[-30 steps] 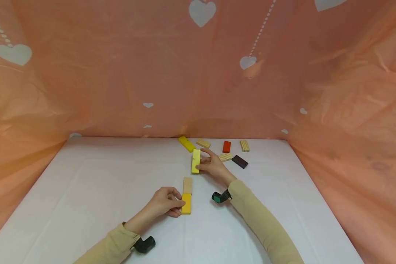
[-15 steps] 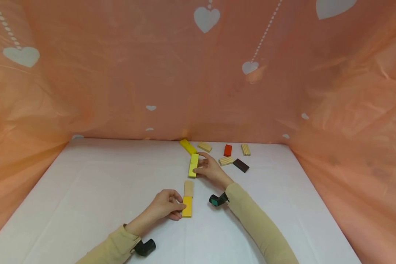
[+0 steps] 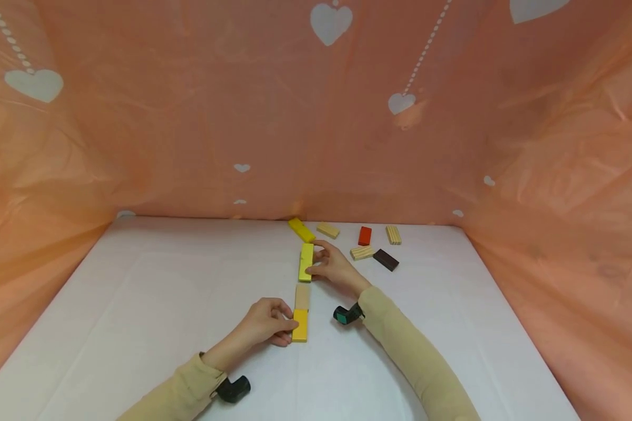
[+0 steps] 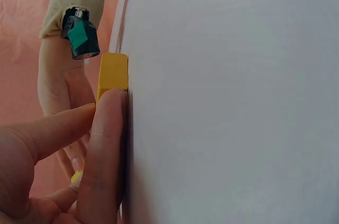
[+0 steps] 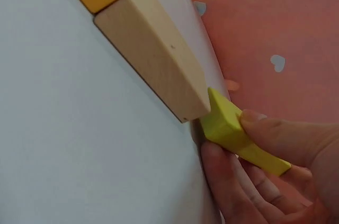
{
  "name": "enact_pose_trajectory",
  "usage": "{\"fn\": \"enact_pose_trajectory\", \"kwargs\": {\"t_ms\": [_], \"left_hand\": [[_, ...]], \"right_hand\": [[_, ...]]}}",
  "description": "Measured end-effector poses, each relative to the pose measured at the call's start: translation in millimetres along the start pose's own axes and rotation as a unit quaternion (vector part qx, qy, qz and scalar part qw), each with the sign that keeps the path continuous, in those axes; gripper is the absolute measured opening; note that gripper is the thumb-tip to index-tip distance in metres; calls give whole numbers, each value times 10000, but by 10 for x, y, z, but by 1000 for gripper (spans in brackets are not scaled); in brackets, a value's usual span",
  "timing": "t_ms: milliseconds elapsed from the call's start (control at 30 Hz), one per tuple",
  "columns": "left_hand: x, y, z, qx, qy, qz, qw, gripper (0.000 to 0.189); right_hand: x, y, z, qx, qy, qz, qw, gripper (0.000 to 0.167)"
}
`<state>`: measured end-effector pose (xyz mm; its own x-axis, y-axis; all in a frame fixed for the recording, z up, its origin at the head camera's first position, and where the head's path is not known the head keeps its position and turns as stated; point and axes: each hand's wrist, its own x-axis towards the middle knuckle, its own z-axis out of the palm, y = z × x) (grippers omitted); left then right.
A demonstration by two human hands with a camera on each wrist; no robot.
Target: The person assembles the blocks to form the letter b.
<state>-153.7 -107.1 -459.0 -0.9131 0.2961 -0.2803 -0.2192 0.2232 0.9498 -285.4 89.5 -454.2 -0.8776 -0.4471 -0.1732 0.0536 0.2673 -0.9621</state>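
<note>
Left hand (image 3: 267, 321): you're pinching the yellow-orange block (image 3: 301, 332)
Right hand (image 3: 337, 269): you're gripping the lime-yellow block (image 3: 305, 257)
Row: lining up, apparently
Next: likely square it against the plain wooden block (image 3: 302, 296)

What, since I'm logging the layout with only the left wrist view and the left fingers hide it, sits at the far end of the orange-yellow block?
Observer: A plain wooden block meets the far end of the orange-yellow block, end to end.
Operator: I catch only a sliver of what the right hand holds. What is it?
Observer: A lime-yellow block, pinched between thumb and fingers, its length pointing away from the person.
Operator: Any block of another colour out of my sight?
Observer: Yes, a red block lies near the far edge of the table.
</note>
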Motion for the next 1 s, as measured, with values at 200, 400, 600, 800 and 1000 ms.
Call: {"fn": "enact_pose_trajectory", "kwargs": {"t_ms": [200,400,600,800,1000], "left_hand": [[10,12,14,-7,2,-99,10000,20],[-5,30,14,-20,2,-67,10000,18],[1,23,-1,-82,9,-53,10000,19],[6,3,-7,-135,-62,-38,9999,20],[6,9,-7,-72,-71,-40,9999,20]], "right_hand": [[-11,-3,1,-99,-268,12,9996,74],[-25,-21,4,-328,-238,-14,9992,74],[-18,-38,-3,-780,-159,-215,9966,75],[-11,-44,-16,-1024,-156,-193,9944,72],[-13,-50,-26,-1340,-72,-148,9909,70]]}}
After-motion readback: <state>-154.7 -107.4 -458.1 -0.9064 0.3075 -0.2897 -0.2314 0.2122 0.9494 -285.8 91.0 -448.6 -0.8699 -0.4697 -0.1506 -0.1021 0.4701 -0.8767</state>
